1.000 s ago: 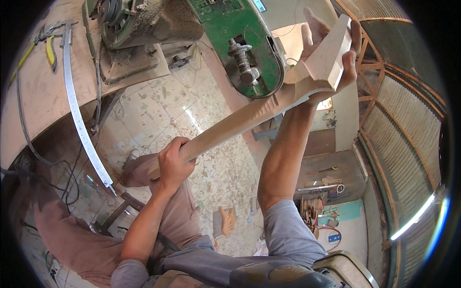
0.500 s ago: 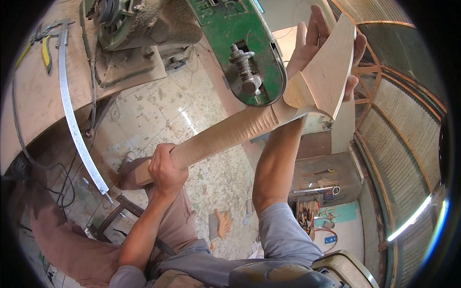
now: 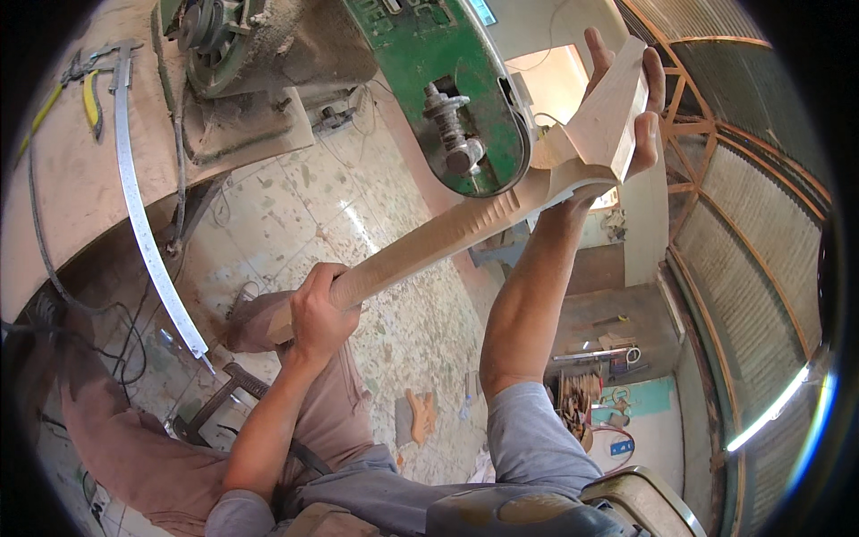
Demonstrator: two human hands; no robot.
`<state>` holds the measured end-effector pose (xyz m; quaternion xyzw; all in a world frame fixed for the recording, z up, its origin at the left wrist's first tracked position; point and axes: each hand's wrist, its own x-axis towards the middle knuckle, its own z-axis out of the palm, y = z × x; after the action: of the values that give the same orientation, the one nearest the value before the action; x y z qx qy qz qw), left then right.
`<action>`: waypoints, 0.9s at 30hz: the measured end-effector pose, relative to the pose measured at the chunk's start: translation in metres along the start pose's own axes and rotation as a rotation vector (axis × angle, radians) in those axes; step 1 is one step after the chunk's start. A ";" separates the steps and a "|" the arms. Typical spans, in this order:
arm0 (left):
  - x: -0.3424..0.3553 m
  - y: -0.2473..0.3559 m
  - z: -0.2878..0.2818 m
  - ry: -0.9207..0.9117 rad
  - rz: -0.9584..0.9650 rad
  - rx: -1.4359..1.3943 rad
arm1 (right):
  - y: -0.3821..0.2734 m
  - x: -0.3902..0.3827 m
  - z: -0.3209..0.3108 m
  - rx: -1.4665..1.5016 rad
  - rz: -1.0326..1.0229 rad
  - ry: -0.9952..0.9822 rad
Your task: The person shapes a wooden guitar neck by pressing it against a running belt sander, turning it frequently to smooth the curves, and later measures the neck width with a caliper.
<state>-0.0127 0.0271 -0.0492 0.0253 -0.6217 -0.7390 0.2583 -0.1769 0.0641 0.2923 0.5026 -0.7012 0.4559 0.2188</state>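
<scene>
A long carved piece of pale wood (image 3: 429, 242) slants up to the right between my hands. Fine ridges run across its shaft, and its far end flares out. My left hand (image 3: 324, 309) is wrapped round the shaft near its lower end. My right hand (image 3: 645, 143) grips the flared end from behind and below, its palm partly hidden by the wood. Above the shaft hangs the green arm (image 3: 425, 54) of what looks like a belt sander, with a bolt and spring (image 3: 454, 130). The wood lies at its rounded tip; I cannot tell whether they touch.
On the wooden bench (image 3: 76, 192) at left lie a caliper (image 3: 123, 70), yellow-handled pliers (image 3: 92, 100) and a long metal strip (image 3: 148, 219) reaching past the edge. A dusty motor (image 3: 286, 45) stands behind. Cables (image 3: 125, 327) hang at left; wood offcuts (image 3: 419, 419) lie on the floor.
The wood has rolled about its length, so the flared end now shows narrower and more edge-on. My right hand has turned with it. My left hand has moved slightly right.
</scene>
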 end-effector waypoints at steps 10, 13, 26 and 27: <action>0.012 0.000 -0.005 -0.062 -0.024 -0.070 | -0.012 -0.010 0.025 -0.206 -0.025 0.163; 0.015 0.000 -0.008 -0.099 -0.027 -0.099 | -0.011 -0.010 0.025 -0.299 -0.030 0.175; 0.021 -0.008 -0.010 -0.202 -0.074 -0.130 | -0.031 -0.016 0.037 -0.491 0.066 0.211; 0.021 -0.008 -0.010 -0.214 -0.083 -0.132 | -0.032 -0.016 0.037 -0.498 0.081 0.211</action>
<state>-0.0305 0.0104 -0.0531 -0.0452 -0.5940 -0.7869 0.1608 -0.1360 0.0379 0.2750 0.3544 -0.7848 0.3275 0.3889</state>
